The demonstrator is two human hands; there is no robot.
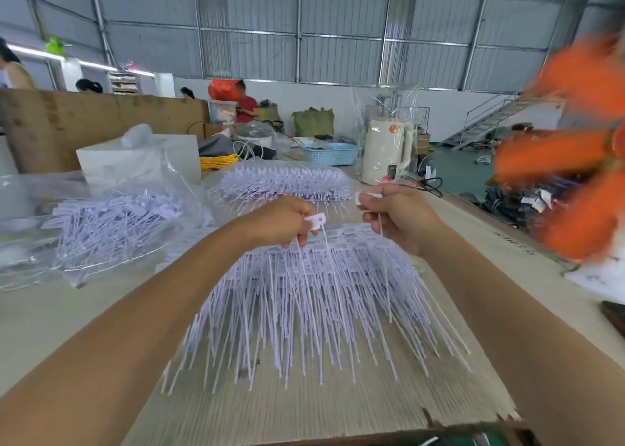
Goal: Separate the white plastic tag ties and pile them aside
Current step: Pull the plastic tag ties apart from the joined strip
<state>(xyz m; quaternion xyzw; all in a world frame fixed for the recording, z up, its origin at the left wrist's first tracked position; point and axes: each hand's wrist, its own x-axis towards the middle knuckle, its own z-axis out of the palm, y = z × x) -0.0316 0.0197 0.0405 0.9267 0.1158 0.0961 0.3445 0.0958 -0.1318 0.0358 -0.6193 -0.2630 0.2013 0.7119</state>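
Two bare forearms reach in from the lower corners of the frame and meet over a cardboard-covered table [84, 310]. Beneath them, in the centre, lies a broad sheet of joined white tag ties [314, 296], their thin tails fanning toward the bottom edge. Just above that sheet the left hand [284, 220] curls its fingers round a few ties, whose small white tag heads stick out at the knuckles while the tails hang down onto the sheet. Beside it, a little higher and slightly apart, the right hand [395, 215] pinches another tie, its head showing at the thumb and one thin tail trailing below the fist. At the middle left a loose pile of separated ties [111, 222] rests on crumpled clear plastic wrap [20, 229], with a white box [142, 158] behind it. Further back, above the hands, a second sheet of joined ties [280, 181] sits on the table. Behind that stand a cream kettle [385, 151] wrapped in clear film and a pale blue basket [329, 153]. Blurred orange shapes [575, 148] fill the right edge; what they are cannot be told.
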